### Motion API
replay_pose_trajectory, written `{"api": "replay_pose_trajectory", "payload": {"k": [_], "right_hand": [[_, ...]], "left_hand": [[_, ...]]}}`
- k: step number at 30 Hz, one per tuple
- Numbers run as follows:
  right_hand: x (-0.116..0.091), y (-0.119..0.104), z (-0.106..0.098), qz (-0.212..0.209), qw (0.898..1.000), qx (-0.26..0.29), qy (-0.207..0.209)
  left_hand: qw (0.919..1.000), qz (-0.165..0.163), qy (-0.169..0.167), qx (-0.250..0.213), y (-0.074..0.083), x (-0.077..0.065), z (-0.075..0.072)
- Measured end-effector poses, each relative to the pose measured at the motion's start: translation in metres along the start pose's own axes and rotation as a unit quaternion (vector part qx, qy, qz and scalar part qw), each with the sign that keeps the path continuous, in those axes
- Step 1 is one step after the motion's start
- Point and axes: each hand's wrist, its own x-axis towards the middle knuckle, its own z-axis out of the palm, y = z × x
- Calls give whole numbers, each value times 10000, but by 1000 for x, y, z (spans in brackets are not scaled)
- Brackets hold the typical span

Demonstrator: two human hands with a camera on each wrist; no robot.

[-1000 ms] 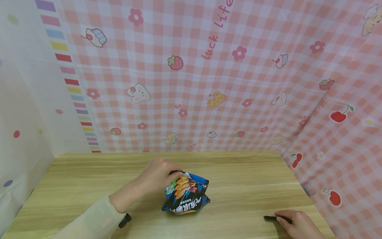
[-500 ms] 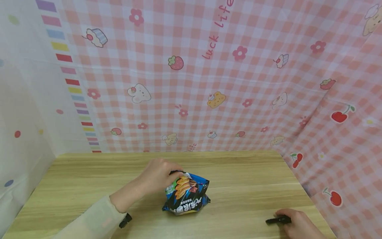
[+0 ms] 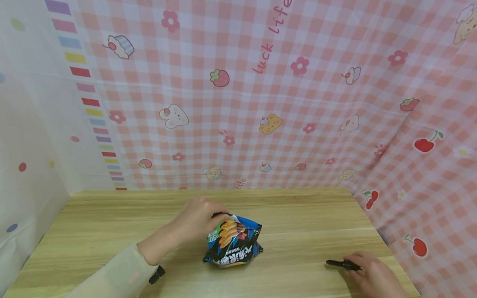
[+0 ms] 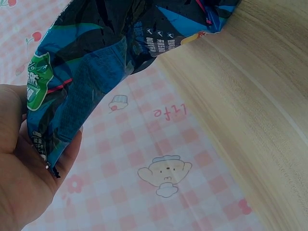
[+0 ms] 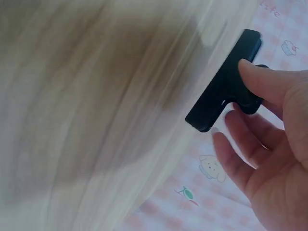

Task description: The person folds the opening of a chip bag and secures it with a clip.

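Observation:
Near the middle of the table, a black and blue snack bag (image 3: 235,243) with yellow food pictured on it is tilted under my left hand (image 3: 197,217). That hand pinches the bag's upper left corner between thumb and fingers; the left wrist view shows the bag's corner (image 4: 50,144) in the grip. At the lower right, my right hand (image 3: 378,276) holds a black bag clip (image 3: 342,264). In the right wrist view, the thumb presses on the handle of the clip (image 5: 224,84), and its long straight edge points away from the palm. The bag and the clip are well apart.
The wooden table (image 3: 298,223) runs back to a pink checked cloth (image 3: 238,103) hung as a wall. More cloth closes off the left and right sides. A small black piece (image 3: 156,275) shows at the left sleeve's edge.
The right hand has turned the clip in its fingers and moved it slightly up and to the left. My left hand and the bag stay as they were.

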Motion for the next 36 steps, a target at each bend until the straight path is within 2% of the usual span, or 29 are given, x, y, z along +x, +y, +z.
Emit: {"api": "replay_pose_trajectory", "payload": {"k": [3,6,10,18,23,26,32,36], "right_hand": [[0,1,2,-472,9969,-64,633],[2,3,3,-968,9879,58,1207],[6,1,2,-1302,9774,241,1646],[14,-12,-5,-1516,9700,654,1783],[20,-22,-10,-1647,9648,718,1922],[23,-28,-13,-1565,9654,752,1948],[28,-39,-18,-1185,9730,723,1842],[34,-46,-21,-1107,9743,827,1778]], "left_hand": [[10000,8,13,0,0,0,0],[10000,-5,10,-4,0,0,0],[10000,-20,-1,-16,1,0,0],[10000,-37,-46,-34,1,0,1],[10000,-5,-16,-1,1,0,2],[10000,15,-9,1,1,0,2],[10000,14,-12,6,1,1,2],[10000,0,-25,39,1,1,1]]}}
